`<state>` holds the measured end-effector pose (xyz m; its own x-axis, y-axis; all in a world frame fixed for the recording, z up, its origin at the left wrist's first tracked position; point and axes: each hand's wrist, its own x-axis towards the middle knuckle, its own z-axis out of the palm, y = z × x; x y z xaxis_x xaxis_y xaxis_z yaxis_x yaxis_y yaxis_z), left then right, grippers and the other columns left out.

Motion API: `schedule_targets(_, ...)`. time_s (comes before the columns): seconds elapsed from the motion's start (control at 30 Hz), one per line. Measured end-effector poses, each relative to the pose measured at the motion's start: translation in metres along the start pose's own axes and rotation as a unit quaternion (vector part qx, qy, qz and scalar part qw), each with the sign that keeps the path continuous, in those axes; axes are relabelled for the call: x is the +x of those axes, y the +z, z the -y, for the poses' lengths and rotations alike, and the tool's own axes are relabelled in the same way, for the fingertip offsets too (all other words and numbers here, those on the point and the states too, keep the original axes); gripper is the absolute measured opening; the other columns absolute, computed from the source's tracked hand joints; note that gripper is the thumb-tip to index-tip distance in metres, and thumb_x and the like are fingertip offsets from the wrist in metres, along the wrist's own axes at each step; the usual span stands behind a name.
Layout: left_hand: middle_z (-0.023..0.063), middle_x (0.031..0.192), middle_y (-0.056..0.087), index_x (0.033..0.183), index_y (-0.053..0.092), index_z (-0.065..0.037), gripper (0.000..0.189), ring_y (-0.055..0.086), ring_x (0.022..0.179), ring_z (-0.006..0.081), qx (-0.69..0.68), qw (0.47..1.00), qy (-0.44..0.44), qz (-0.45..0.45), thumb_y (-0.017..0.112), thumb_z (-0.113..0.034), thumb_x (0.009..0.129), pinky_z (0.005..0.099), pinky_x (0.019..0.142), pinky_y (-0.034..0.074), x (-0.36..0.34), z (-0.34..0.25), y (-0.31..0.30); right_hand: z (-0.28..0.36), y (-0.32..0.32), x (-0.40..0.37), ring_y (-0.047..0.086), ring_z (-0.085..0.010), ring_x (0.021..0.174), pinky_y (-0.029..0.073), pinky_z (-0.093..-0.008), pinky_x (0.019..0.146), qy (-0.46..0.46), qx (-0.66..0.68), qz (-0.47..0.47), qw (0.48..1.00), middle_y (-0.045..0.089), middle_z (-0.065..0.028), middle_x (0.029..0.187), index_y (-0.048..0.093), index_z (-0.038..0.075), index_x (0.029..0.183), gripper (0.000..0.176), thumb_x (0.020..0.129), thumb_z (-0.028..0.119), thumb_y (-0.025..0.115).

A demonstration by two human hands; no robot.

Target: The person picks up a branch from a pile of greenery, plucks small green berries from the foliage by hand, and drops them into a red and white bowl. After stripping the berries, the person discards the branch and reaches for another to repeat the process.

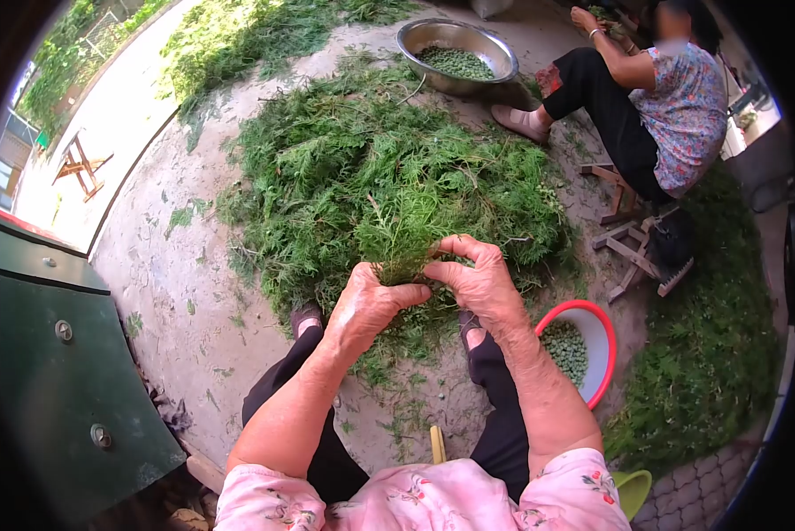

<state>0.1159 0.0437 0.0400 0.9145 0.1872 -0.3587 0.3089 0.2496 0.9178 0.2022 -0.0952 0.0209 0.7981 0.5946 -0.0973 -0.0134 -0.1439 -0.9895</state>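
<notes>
My left hand (368,307) is closed around the lower end of a feathery green conifer sprig (400,232), which points up and away from me. Against the right side of the same sprig, my right hand (479,279) has thumb and fingertips pinched together; whatever small part lies between them is hidden. Beyond both hands spreads a large heap of cut conifer branches (326,168) on the ground. Near my right forearm stands a white basin with a red rim (602,354), holding small pale green berries or cones (565,350).
A metal basin (477,86) of similar green pieces stands beyond the heap. At the right, a person (680,115) sits by wooden stools (627,252), hands on greenery. More greenery (707,354) covers the ground there. A dark green panel (61,380) stands at left.
</notes>
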Motion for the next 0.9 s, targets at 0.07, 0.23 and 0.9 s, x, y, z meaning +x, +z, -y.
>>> schedule_targets(0.07,0.0014,0.086,0.065,0.098,0.064,-0.003,0.031,0.058,0.073,0.0105,0.002,1.0,-0.02,-0.007,0.07,-0.001,0.067,0.0242,0.065,0.046,0.001,-0.002,0.001,0.005,0.0,-0.004,0.044,-0.0031,0.045,0.032,-0.0189,0.036,0.087,0.092,-0.027,0.992,0.059,0.0005,0.077,0.061,0.001,0.095,0.022,0.076,0.008,0.069)
schedule_targets(0.23,0.0043,0.085,0.064,0.097,0.062,-0.001,0.031,0.059,0.07,0.0133,-0.062,0.996,-0.05,-0.033,0.069,0.001,0.067,0.0263,0.065,0.049,0.005,0.001,-0.002,-0.004,0.006,-0.007,0.041,-0.0023,0.043,0.029,-0.0193,0.035,0.121,0.284,-0.088,0.947,0.056,0.0026,0.068,0.059,0.003,0.095,0.015,0.082,0.009,0.065)
schedule_targets(0.9,0.0063,0.084,0.064,0.096,0.061,0.0,0.033,0.06,0.07,0.0148,-0.147,0.983,-0.084,-0.066,0.072,0.001,0.065,0.0277,0.066,0.049,-0.002,-0.002,0.0,0.001,-0.003,-0.002,0.045,-0.0065,0.043,0.029,-0.0188,0.034,0.177,0.344,-0.008,0.922,0.054,-0.0013,0.068,0.055,0.004,0.092,0.018,0.083,0.016,0.065)
